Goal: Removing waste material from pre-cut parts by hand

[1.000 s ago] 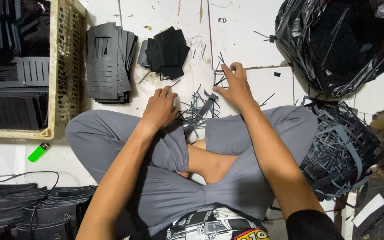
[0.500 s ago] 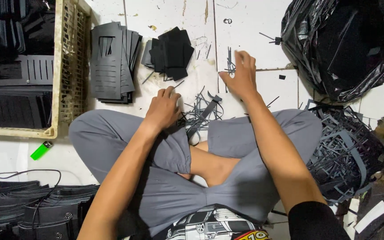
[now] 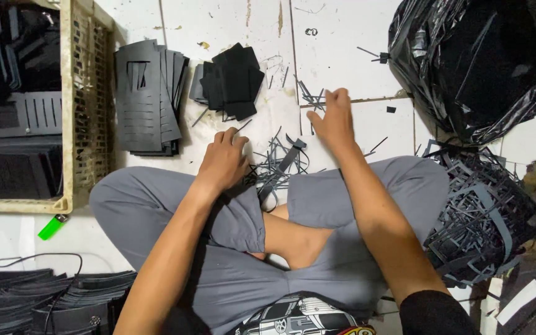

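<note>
White tile floor (image 3: 342,37); scrap strips (image 3: 277,164) between hands; left hand (image 3: 223,160) curled, right hand (image 3: 333,118) perhaps pinching strips.

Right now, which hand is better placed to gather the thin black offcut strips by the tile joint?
Right. The right hand already rests on the thin black offcut strips; the left hand sits nearer the knee.

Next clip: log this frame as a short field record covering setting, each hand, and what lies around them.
setting: person seated cross-legged on a white tiled floor, seen from above
left hand: resting by the knee, touching a heap of thin dark strips
right hand: stretched forward, fingers on a few loose strips on the floor
ahead: stack of slotted dark sheets; pile of small black pieces
left side: woven crate holding dark sheets; green lighter
right side: black plastic bag; tangle of cut-out offcuts
</note>
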